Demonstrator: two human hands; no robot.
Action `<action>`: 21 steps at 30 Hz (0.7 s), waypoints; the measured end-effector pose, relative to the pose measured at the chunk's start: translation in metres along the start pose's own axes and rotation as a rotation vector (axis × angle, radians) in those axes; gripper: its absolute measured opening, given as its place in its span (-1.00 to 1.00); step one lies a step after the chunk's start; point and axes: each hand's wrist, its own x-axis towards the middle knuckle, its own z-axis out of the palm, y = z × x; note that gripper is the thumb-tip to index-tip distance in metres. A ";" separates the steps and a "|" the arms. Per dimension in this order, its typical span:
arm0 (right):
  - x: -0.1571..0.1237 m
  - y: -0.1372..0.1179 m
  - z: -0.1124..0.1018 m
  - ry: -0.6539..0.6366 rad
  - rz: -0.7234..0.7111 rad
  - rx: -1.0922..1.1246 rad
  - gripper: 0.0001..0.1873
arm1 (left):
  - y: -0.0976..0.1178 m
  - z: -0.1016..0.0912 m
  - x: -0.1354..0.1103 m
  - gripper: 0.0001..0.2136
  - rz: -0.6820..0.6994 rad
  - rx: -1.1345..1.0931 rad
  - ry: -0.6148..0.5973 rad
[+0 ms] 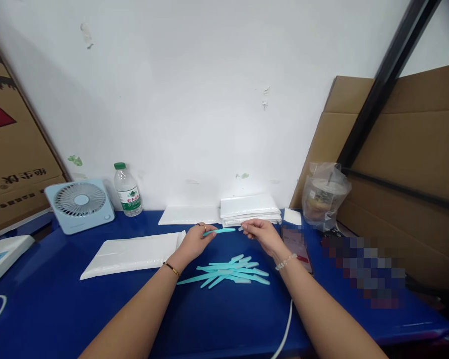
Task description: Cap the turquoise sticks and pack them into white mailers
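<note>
My left hand (196, 240) is closed on a slim teal eyebrow razor (223, 231), which points to the right. Across a small gap, my right hand (261, 233) pinches a small translucent piece (241, 228) that looks like a blade cap. Below and between my hands lies a loose, criss-crossed pile of teal eyebrow razors (228, 271), some with pale ends. A white padded mailer (130, 253) lies flat on the blue table (205, 319), left of my left hand.
White mailers (250, 205) are stacked against the wall, with another mailer (189, 215) beside them. A fan (80, 204) and water bottle (128, 192) stand back left. On the right are a phone (296, 245), a bagged cup (324, 194) and cardboard (415, 154). A white cable (286, 331) runs near my right forearm.
</note>
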 end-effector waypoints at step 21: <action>0.003 0.017 0.000 -0.100 0.041 -0.465 -0.79 | -0.004 0.008 -0.005 -0.74 0.020 0.141 -0.156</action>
